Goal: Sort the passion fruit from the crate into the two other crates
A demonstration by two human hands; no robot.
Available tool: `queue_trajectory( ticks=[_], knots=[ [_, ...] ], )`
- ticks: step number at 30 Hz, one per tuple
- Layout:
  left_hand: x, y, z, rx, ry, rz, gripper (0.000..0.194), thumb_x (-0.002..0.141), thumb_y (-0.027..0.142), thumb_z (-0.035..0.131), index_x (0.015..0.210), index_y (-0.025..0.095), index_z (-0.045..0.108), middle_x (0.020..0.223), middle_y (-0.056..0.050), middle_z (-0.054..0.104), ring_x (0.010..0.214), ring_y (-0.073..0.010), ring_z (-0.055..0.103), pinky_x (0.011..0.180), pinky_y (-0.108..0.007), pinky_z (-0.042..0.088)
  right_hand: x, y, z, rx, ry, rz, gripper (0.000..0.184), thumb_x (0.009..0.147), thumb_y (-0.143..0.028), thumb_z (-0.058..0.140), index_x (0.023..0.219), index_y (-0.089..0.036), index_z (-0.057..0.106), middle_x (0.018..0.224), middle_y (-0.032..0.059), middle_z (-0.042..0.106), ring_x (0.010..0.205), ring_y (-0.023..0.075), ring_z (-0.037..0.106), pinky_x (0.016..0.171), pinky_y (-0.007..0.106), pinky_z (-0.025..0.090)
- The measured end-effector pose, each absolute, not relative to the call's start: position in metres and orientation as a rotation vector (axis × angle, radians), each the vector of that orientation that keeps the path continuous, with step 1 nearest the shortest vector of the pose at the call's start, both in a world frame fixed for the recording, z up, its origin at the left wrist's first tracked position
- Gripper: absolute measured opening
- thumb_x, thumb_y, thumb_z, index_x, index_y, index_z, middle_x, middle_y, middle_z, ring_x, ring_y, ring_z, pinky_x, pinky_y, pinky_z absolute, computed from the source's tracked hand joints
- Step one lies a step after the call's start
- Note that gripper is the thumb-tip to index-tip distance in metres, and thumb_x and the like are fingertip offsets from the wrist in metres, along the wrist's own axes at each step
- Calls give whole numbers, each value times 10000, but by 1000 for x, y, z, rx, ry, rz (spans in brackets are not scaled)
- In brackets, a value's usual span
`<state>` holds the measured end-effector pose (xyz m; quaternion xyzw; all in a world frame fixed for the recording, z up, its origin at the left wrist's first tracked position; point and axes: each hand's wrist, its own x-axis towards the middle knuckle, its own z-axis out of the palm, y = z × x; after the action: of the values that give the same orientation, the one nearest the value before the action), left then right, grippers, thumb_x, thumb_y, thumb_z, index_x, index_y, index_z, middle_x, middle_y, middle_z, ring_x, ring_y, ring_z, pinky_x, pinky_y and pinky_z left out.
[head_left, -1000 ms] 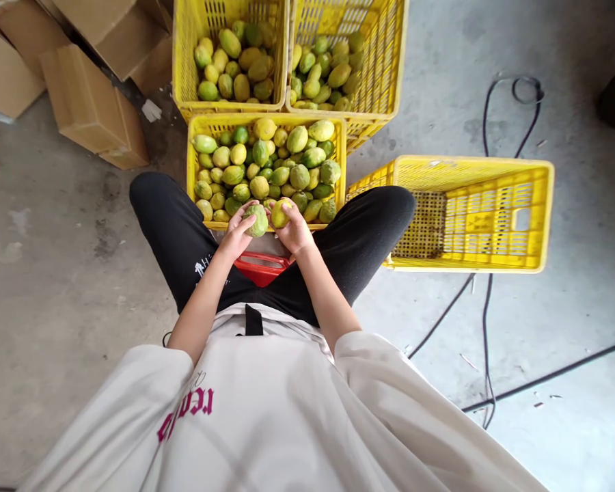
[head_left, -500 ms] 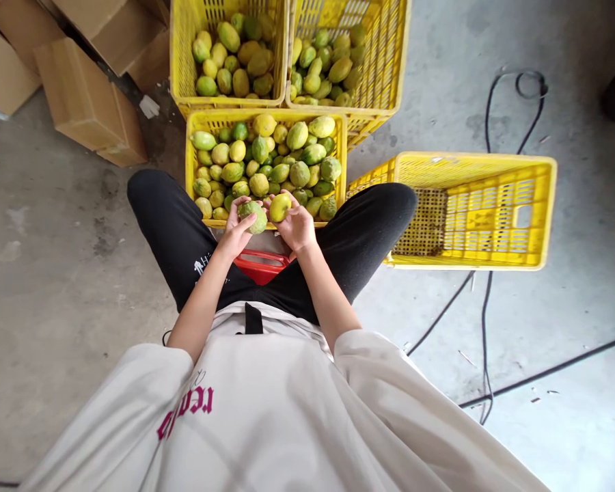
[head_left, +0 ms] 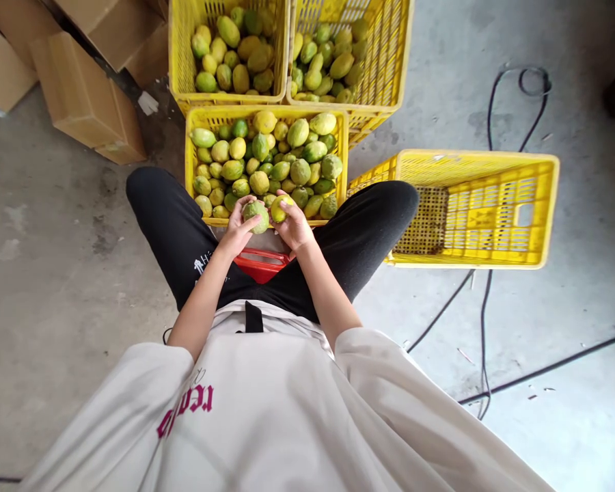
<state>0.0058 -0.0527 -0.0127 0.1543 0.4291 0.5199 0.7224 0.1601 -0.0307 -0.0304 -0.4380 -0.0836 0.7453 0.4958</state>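
My left hand [head_left: 236,231] is closed around a bumpy green lemon [head_left: 256,219], its thumb lying across the fruit's front. Close beside it, my right hand [head_left: 296,231] grips a smaller, smoother yellow lemon [head_left: 279,210], with fingers over its upper side. Both fruits are held just above the near edge of a yellow plastic crate [head_left: 344,157]. Many yellow and green lemons [head_left: 259,182] fill that crate, some of them rough-skinned. My fingertips behind the two held fruits are partly hidden.
Two more yellow crates, a left one [head_left: 177,55] and a right one [head_left: 402,55], hold lemons beyond. A tilted yellow crate [head_left: 512,158] stands right of my knee. Cardboard boxes [head_left: 76,96] lie at left; black cable [head_left: 484,307] crosses the floor. Something red [head_left: 261,266] shows between my legs.
The yellow lemon has turned a little in my right hand, whose fingers now lie over its top. My left hand keeps the green lemon with a slight shift. The view has moved marginally.
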Motion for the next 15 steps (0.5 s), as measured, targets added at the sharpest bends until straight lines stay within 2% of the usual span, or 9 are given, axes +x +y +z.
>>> queue_trajectory(
  ticks=[4, 7, 9, 11, 13, 15],
  knots=[
    [4, -50, -8, 279, 930, 1164, 238, 925, 156, 677, 1148, 230, 714, 1210, -78, 763, 1518, -288, 589, 1283, -448, 451, 163, -28, -28, -962, -151, 1858, 334, 878, -428, 751, 1176, -301, 670, 1031, 18, 791, 1155, 295, 760, 990, 492, 663],
    [4, -48, -7, 211, 952, 1190, 301, 973, 223, 652, 1267, 238, 714, 1251, -86, 766, 1501, -302, 606, 1276, -462, 467, 164, -27, -29, -914, -150, 1888, 345, 892, -459, 726, 1190, -302, 654, 1089, 39, 813, 1200, 320, 758, 985, 535, 664],
    [4, -48, -7, 189, 974, 1193, 387, 1000, 263, 673, 1387, 264, 677, 1311, -89, 761, 1478, -308, 627, 1248, -477, 494, 163, -27, -31, -928, -156, 1878, 322, 895, -435, 729, 1176, -300, 647, 1065, 31, 808, 1168, 295, 770, 969, 496, 675],
    [5, -48, -9, 182, 995, 1187, 417, 1011, 287, 705, 1426, 279, 662, 1332, -90, 759, 1444, -311, 652, 1202, -473, 529, 162, -29, -32, -949, -174, 1876, 298, 890, -409, 755, 1141, -296, 642, 990, 8, 784, 1065, 250, 785, 927, 421, 691],
    [6, -50, -12, 204, 1017, 1178, 349, 993, 267, 739, 1340, 270, 706, 1277, -77, 768, 1390, -298, 681, 1154, -432, 562, 162, -31, -32, -960, -198, 1896, 298, 876, -391, 795, 1107, -301, 631, 906, -24, 736, 923, 199, 774, 839, 337, 696],
    [6, -51, -16, 237, 1049, 1164, 227, 953, 225, 774, 1176, 256, 746, 1181, -57, 771, 1332, -274, 703, 1118, -380, 580, 163, -33, -31, -974, -209, 1909, 318, 855, -362, 829, 1081, -312, 611, 868, -51, 694, 815, 155, 736, 717, 253, 663]
  ],
)
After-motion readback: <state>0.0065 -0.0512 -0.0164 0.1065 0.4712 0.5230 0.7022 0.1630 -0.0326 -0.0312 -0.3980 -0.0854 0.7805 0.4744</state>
